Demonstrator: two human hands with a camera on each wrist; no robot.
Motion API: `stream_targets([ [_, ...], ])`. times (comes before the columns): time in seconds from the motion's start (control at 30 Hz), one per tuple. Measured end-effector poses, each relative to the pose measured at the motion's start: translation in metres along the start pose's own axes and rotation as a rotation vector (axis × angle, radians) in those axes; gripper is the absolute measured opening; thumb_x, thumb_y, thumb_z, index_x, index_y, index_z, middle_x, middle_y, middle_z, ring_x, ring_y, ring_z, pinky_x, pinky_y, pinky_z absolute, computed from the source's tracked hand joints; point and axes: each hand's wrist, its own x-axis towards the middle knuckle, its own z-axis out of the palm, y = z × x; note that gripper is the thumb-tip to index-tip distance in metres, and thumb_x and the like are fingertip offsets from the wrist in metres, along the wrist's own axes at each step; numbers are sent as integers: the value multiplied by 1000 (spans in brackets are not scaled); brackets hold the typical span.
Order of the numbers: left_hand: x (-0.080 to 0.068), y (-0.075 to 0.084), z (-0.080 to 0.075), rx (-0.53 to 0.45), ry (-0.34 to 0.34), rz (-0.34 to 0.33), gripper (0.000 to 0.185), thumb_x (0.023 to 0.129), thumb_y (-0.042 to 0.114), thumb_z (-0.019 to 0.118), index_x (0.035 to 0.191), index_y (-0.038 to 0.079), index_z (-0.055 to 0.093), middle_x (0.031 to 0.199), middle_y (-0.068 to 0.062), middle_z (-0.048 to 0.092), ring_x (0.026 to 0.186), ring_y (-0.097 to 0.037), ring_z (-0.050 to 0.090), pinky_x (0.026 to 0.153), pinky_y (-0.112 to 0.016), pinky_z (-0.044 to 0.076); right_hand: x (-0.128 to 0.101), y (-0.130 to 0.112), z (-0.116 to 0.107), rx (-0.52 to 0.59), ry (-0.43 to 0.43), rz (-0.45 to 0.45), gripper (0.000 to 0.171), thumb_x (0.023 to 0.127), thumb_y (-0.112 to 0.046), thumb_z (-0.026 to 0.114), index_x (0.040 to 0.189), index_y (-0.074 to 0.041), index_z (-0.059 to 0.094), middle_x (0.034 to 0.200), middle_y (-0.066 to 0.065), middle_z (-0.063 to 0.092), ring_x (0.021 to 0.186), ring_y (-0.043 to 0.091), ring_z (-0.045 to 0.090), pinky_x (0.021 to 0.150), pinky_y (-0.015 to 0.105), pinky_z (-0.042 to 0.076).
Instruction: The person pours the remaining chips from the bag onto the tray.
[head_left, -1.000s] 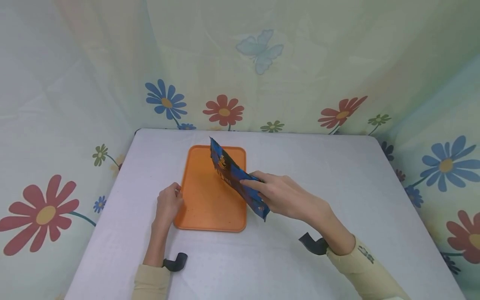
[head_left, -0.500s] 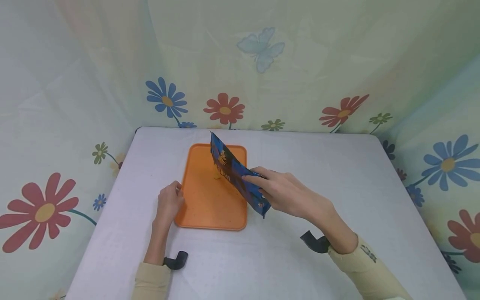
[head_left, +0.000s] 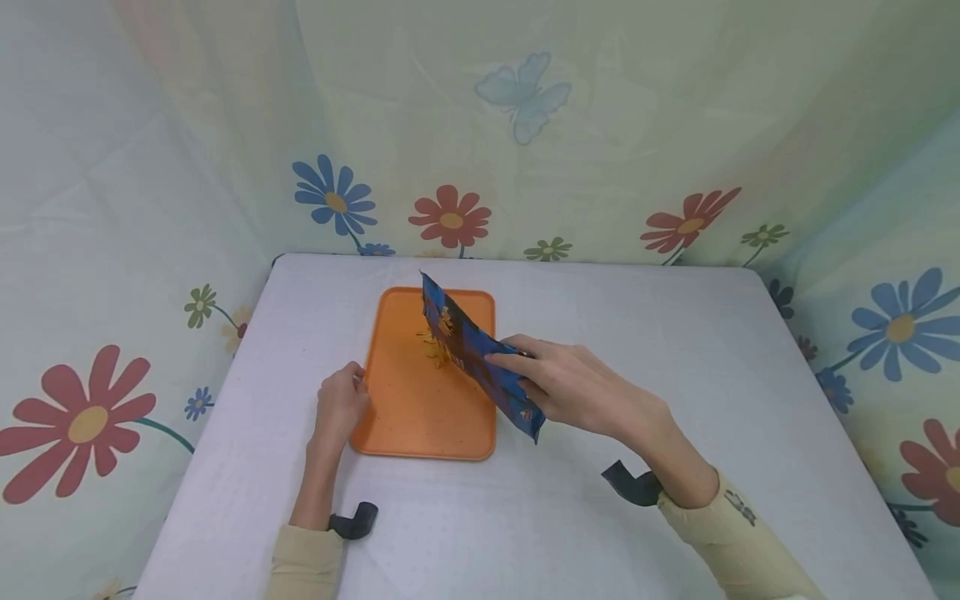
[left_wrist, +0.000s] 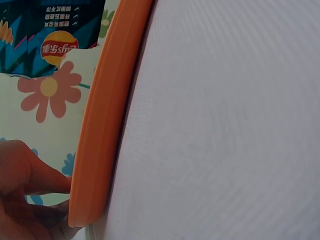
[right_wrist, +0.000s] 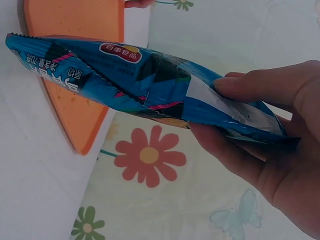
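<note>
Floral sheeting [head_left: 600, 125] behind, an orange tray [head_left: 420, 421] is pinched by the left hand [head_left: 342, 406], a Lay's bag [head_left: 471, 350], slanted lengthwise toward the far rim, by the right hand [head_left: 570, 383].

"How are the arms?"
"Left forearm [head_left: 317, 487] stretches forward, the left hand [head_left: 342, 402] pinching with bent fingers [left_wrist: 45, 175]."
"And the other?"
"Right forearm [head_left: 675, 454] slants inward, the right hand [head_left: 573, 385] gripping from two opposing sides."

Blue bag [right_wrist: 132, 77]: "Lay's" logo, "百事食品", "70".
</note>
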Motion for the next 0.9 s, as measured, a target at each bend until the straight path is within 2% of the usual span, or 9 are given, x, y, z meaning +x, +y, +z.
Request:
stream_targets([
  [0.2,0,-1,1,-2,0,-2,24,98,-2,55,120,-7,63,91,-19,69,67,-22,60,56,-27,46,0,0,1,17,-26,14,44,92,-4,75,135,-10,67,133,12,64,91,18,65,71,21,58],
  [0.57,-1,0,0,-5,-4,0,25,98,-2,55,121,-7,62,91,-19,69,67,-22,60,56,-26,46,0,1,3,7,4,-27,44,91,-2,75,134,-9,68,133,12,65,92,19,66,70,20,57],
  [0.9,0,0,0,-12,-7,5,25,98,-2,55,122,-8,62,90,-19,69,66,-21,59,55,-26,45,1,0,1,12,29,-37,45,91,-1,74,135,-7,67,131,11,65,96,19,66,76,25,60],
])
